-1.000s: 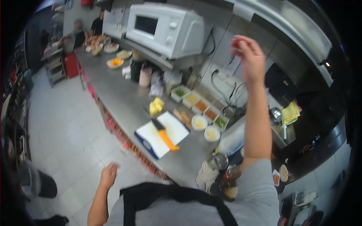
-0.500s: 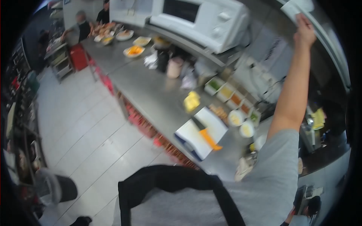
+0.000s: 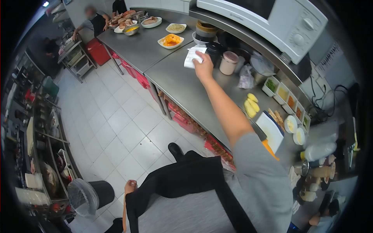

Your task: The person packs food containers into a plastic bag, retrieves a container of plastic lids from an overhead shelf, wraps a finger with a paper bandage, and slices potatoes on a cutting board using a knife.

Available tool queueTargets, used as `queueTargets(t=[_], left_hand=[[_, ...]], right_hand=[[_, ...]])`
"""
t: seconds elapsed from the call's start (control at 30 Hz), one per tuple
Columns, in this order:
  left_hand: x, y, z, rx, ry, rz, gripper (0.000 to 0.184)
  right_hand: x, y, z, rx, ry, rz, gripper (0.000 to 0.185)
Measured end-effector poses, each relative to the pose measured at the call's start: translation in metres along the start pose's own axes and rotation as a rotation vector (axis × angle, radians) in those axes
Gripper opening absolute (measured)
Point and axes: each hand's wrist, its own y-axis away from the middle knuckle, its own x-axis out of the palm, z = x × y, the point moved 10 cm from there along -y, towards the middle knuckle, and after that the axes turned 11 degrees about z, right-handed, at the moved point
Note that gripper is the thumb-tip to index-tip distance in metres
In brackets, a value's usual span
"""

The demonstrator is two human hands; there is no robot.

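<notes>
Down from its raised reach, the right hand (image 3: 204,66) pinches white paper (image 3: 190,59) between its fingers at the desk (image 3: 169,77), beside a black jar (image 3: 215,52); the left hand (image 3: 131,186) hangs low, its fingers' state unclear.

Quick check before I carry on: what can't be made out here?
All in the head view:
Paper: any writing, too small; the right hand covers part.
Left hand: whether it holds anything; small and curled.
Microwave: its top, cut off by the upper edge.
Bag: its contents, too small and unclear.
</notes>
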Motion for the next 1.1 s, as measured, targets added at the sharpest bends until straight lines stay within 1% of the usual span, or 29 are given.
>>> queueTargets(t=[0.03,0.07,0.1,0.13,0.2,0.27,0.3,0.37,0.4,0.57,0.67,0.7,0.77,0.83,0.87,0.9,0.97,1.0,1.07,1.1], left_hand=[[-0.004,-0.010,0.014,-0.047,-0.198,-0.045,0.015],[-0.008,-0.023,0.033,-0.103,-0.393,-0.088,0.017],[-0.014,-0.031,0.043,-0.141,-0.456,-0.087,0.018],[-0.018,-0.042,0.050,-0.180,-0.440,-0.064,0.018],[-0.022,-0.053,0.067,-0.243,-0.287,-0.013,0.019],[-0.030,-0.063,0.065,-0.281,-0.187,0.000,0.020],[-0.035,-0.070,0.061,-0.293,-0.147,-0.002,0.021],[-0.050,-0.087,0.052,-0.296,-0.092,-0.010,0.022],[-0.058,-0.095,0.048,-0.295,-0.072,-0.014,0.022],[-0.104,-0.155,0.018,-0.229,-0.039,-0.016,0.024],[-0.136,-0.188,0.004,-0.193,-0.064,0.005,0.026],[-0.145,-0.197,0.000,-0.186,-0.071,0.012,0.026],[-0.162,-0.218,-0.003,-0.176,-0.093,0.031,0.027],[-0.180,-0.240,-0.002,-0.164,-0.125,0.053,0.028],[-0.192,-0.250,0.001,-0.162,-0.141,0.059,0.029],[-0.206,-0.262,0.005,-0.157,-0.158,0.056,0.029],[-0.231,-0.288,0.013,-0.147,-0.184,0.055,0.030],[-0.242,-0.300,0.017,-0.141,-0.195,0.053,0.031],[-0.270,-0.323,0.026,-0.124,-0.216,0.023,0.032],[-0.284,-0.329,0.028,-0.107,-0.222,-0.003,0.032]], right_hand=[[0.014,-0.024,-0.016,0.027,0.042,-0.089,0.037],[0.020,-0.047,-0.024,0.000,0.095,-0.197,0.036],[0.031,-0.073,-0.044,-0.016,0.082,-0.282,0.033],[0.039,-0.093,-0.056,0.057,0.121,-0.286,0.034],[0.055,-0.130,-0.085,0.189,0.209,-0.296,0.036],[0.071,-0.150,-0.118,0.307,0.302,-0.260,0.039],[0.075,-0.153,-0.124,0.327,0.267,-0.253,0.040],[0.085,-0.154,-0.133,0.256,0.380,-0.348,0.040],[0.086,-0.155,-0.142,0.260,0.356,-0.372,0.040],[0.087,-0.158,-0.181,0.378,0.214,-0.465,0.035],[0.092,-0.160,-0.186,0.433,0.273,-0.472,0.035],[0.095,-0.160,-0.184,0.404,0.284,-0.468,0.036],[0.104,-0.148,-0.195,0.419,0.388,-0.475,0.038],[0.114,-0.124,-0.256,0.524,0.484,-0.433,0.040],[0.123,-0.115,-0.270,0.578,0.524,-0.408,0.041],[0.123,-0.109,-0.252,0.643,0.386,-0.340,0.044],[0.127,-0.110,-0.239,0.724,0.363,-0.386,0.050],[0.133,-0.120,-0.237,0.760,0.598,-0.239,0.056],[0.138,-0.119,-0.245,0.739,0.799,-0.260,0.083],[0.139,-0.109,-0.230,0.548,0.850,-0.434,0.082]])
